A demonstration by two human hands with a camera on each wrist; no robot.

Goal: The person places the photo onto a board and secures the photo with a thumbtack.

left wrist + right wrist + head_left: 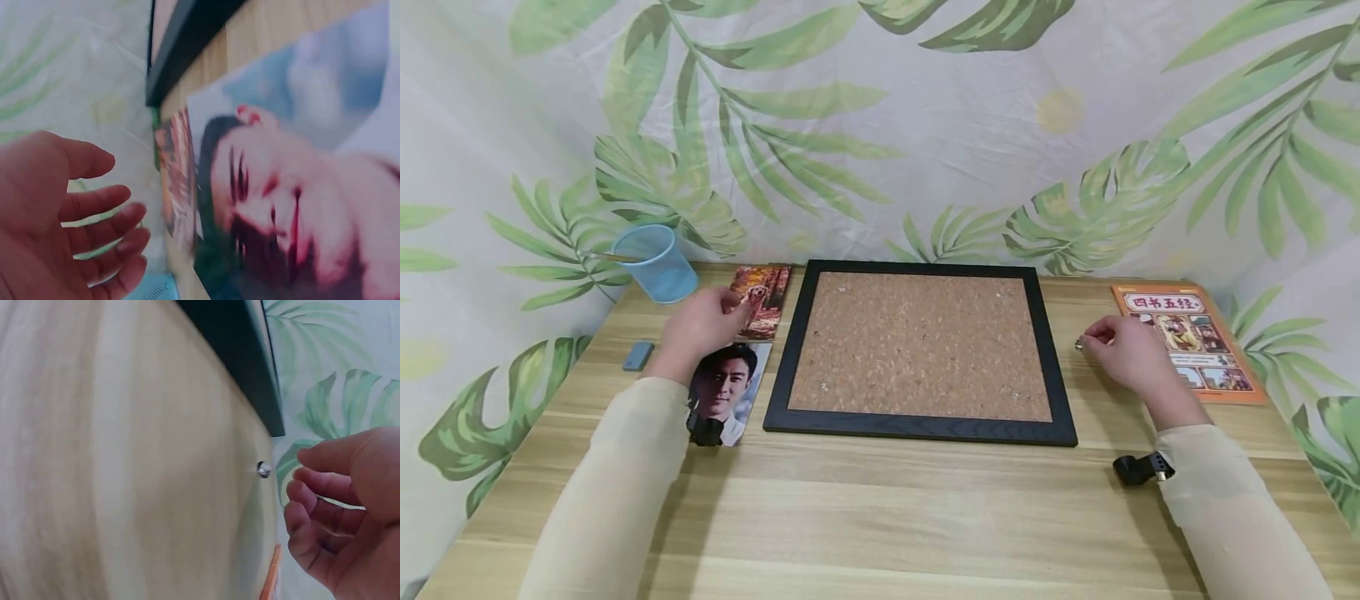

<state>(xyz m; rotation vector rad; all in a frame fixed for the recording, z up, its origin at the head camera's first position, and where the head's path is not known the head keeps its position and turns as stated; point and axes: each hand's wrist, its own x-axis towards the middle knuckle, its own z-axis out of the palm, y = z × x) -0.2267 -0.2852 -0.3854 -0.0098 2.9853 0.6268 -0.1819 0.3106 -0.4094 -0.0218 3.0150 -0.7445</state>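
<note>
My left hand (703, 325) hovers over the dog photo (767, 312), its fingers loosely bent and apart with nothing between them in the left wrist view. Just below lies a portrait photo (721, 383) of a person, partly covered by the wrist camera. On the right, my right hand (1123, 350) is beside a small shiny metal piece (264, 469) on the table, too small to name surely. Its fingers are loosely curled, and the right wrist view shows them apart from that piece. Between the hands lies a black-framed cork board (925, 342) with several tiny marks or pins on it.
A light blue mesh cup (658, 267) holding a thin stick stands at the back left. Near it rests a small grey-blue block (638, 356). An orange-bordered booklet (1217, 375) lies under and behind the right hand. A leaf-patterned cloth (955, 125) rises behind the table.
</note>
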